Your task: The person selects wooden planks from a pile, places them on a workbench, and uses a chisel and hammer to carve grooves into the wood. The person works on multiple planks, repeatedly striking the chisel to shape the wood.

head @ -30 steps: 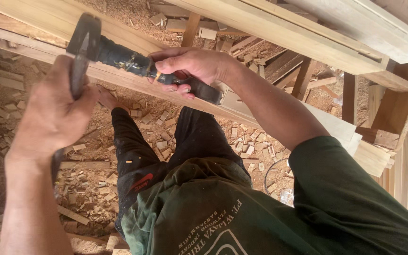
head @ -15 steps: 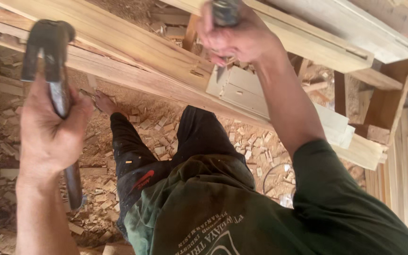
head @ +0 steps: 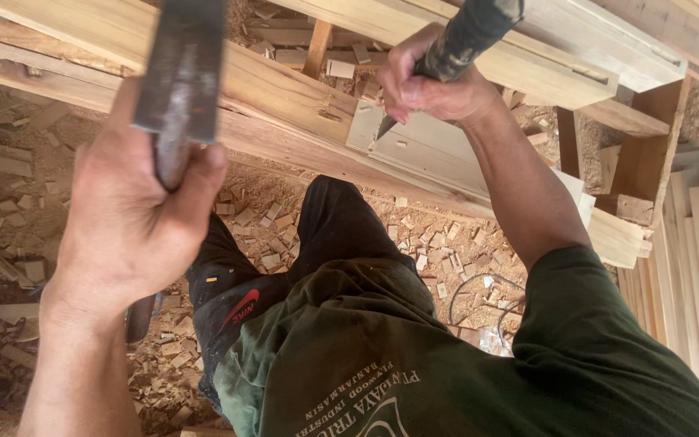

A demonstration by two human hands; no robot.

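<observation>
Steel hammer (head: 178, 77) in left hand (head: 131, 218) grip; right hand (head: 430, 85) clamps chisel (head: 455, 44) on wood beam (head: 285, 105).

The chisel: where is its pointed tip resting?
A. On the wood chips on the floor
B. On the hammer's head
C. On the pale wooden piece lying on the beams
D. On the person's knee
C: the chisel, in the grip of the right hand, has its tip on the pale wooden piece, while the left hand holds the hammer well apart from it.
</observation>
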